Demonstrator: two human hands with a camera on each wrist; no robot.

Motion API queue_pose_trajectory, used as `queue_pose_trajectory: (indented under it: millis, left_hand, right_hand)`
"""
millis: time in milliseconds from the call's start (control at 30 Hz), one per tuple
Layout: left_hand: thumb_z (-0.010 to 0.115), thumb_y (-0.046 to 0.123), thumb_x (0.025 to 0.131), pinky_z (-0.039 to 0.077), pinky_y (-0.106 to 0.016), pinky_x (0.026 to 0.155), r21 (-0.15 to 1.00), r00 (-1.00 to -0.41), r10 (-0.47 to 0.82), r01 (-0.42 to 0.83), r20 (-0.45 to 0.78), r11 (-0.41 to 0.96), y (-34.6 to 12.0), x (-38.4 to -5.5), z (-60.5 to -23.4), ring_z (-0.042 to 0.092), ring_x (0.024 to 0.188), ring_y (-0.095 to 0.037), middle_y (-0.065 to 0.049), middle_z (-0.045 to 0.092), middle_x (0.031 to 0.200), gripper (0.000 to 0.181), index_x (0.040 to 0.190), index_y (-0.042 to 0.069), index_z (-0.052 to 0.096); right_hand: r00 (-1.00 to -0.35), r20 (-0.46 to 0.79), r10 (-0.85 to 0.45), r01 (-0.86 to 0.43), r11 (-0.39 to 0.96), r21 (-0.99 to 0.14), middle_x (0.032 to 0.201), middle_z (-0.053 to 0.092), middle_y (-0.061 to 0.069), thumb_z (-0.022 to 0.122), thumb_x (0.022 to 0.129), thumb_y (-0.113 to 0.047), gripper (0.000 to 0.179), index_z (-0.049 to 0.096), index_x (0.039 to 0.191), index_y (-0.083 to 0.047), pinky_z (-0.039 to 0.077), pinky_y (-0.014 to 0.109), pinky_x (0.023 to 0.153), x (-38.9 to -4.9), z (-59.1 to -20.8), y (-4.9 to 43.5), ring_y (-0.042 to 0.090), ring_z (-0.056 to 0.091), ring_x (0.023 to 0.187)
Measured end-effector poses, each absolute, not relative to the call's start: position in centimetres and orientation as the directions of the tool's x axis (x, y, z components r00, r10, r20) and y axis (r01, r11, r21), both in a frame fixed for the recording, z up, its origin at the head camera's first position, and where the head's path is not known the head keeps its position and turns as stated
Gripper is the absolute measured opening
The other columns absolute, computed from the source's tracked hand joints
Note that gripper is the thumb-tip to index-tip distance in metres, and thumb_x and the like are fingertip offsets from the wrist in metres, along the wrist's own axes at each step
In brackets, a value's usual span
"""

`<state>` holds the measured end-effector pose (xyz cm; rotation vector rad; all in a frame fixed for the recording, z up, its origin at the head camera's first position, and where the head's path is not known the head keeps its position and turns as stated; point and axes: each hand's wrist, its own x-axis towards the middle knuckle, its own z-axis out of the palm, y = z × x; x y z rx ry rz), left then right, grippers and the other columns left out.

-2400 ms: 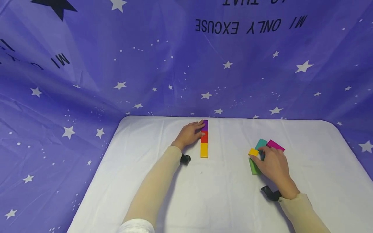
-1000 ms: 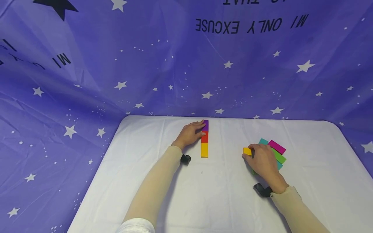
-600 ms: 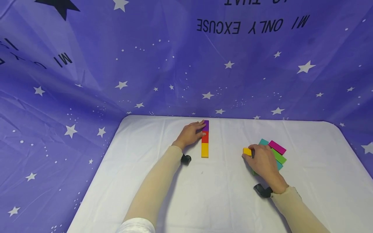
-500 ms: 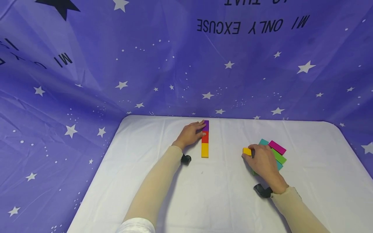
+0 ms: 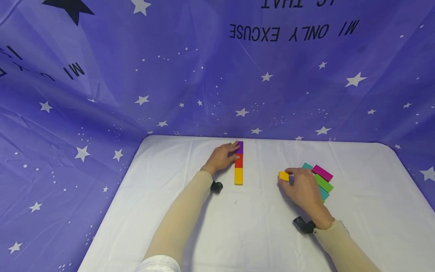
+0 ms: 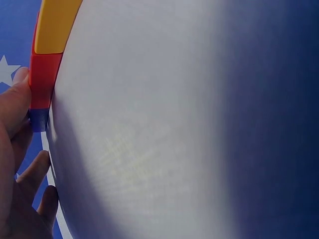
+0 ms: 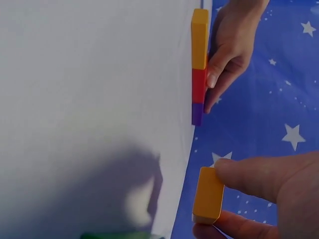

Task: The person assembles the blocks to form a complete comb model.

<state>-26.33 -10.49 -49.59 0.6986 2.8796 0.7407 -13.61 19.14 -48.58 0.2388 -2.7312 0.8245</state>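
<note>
"Spotting any change?"

"Yes: carrying a yellow, plastic-looking rectangular block (image 5: 283,176) farther toward nine o'clock, away from the loose magenta block (image 5: 323,172), green blocks (image 5: 324,183) and teal blocks (image 5: 324,193), clamping it between thumb and fingers of the right hand (image 5: 302,190)."

"Meaning what?"

"Probably separating that piece, leaving the three-block row (image 5: 239,163) unaltered."

"Doing what with the left hand (image 5: 220,158)?"

"Resting it, fingers extended, on the white cloth-covered desk (image 5: 217,226), touching a purple rectangular block (image 5: 240,147) at the row's twelve o'clock end and a red rectangular block (image 5: 239,161) mid-row, not reaching another yellow block (image 5: 239,176) at six."

"Reading any writing?"

"Making out 'ONLY EXCUSE', upside down, at one o'clock on the blue-purple, star-printed fabric backdrop (image 5: 163,49); finding no brands."
</note>
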Motion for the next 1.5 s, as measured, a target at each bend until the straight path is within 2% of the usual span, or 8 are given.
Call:
queue_pose_trajectory:
  millis: [233,467,700,1067,1500]
  left_hand:
    - [0.065,0.037,0.098,0.025,-0.039,0.121,0.472,-0.892,0.452,0.406,0.017,0.783,-10.4,-26.2,-49.7,0.037,0.146,-0.022,0.005,0.041,0.157,0.055,0.148,0.018,0.051]
    - [0.065,0.036,0.098,0.025,-0.039,0.121,0.471,-0.894,0.448,0.403,0.017,0.785,-10.5,-26.2,-49.9,0.037,0.146,-0.022,0.005,0.041,0.157,0.055,0.148,0.018,0.051]
    - [0.064,0.035,0.099,0.025,-0.04,0.121,0.467,-0.893,0.45,0.405,0.018,0.786,-10.5,-26.2,-49.9,0.037,0.146,-0.023,0.006,0.04,0.158,0.055,0.148,0.017,0.051]
    - [0.063,0.036,0.099,0.024,-0.04,0.122,0.465,-0.897,0.443,0.392,-0.001,0.794,-10.5,-26.2,-49.7,0.036,0.147,-0.022,0.007,0.039,0.158,0.055,0.149,0.019,0.05]
    - [0.063,0.038,0.099,0.024,-0.041,0.122,0.468,-0.895,0.445,0.394,0.002,0.791,-10.5,-26.4,-49.7,0.036,0.147,-0.022,0.007,0.039,0.158,0.055,0.149,0.019,0.049]
  right_hand:
    - [-0.948,0.305,-0.089,-0.243,0.822,-0.516,0.101,0.072,0.019,0.08,0.083,-0.024,0.034,0.074,0.106,0.001,0.05,0.043,0.068,-12.9,-48.1,17.9,0.036,0.057,0.097]
    - [-0.952,0.279,-0.126,-0.261,0.808,-0.528,0.102,0.073,0.018,0.08,0.084,-0.024,0.035,0.074,0.107,0.001,0.051,0.053,0.083,-12.2,-48.0,16.4,0.038,0.057,0.103]
    - [-0.951,0.274,-0.146,-0.275,0.806,-0.524,0.103,0.073,0.015,0.081,0.082,-0.022,0.033,0.074,0.106,-0.001,0.05,0.052,0.089,-11.8,-48.0,15.1,0.036,0.059,0.104]
    - [-0.958,0.227,-0.173,-0.268,0.82,-0.506,0.105,0.073,0.012,0.082,0.082,-0.025,0.037,0.074,0.109,-0.003,0.053,0.049,0.089,-11.3,-47.9,13.0,0.031,0.059,0.105]
    - [-0.944,0.248,-0.218,-0.317,0.805,-0.501,0.102,0.074,0.008,0.086,0.079,-0.028,0.036,0.076,0.105,-0.006,0.051,0.044,0.09,-11.3,-48.3,11.3,0.027,0.059,0.101]
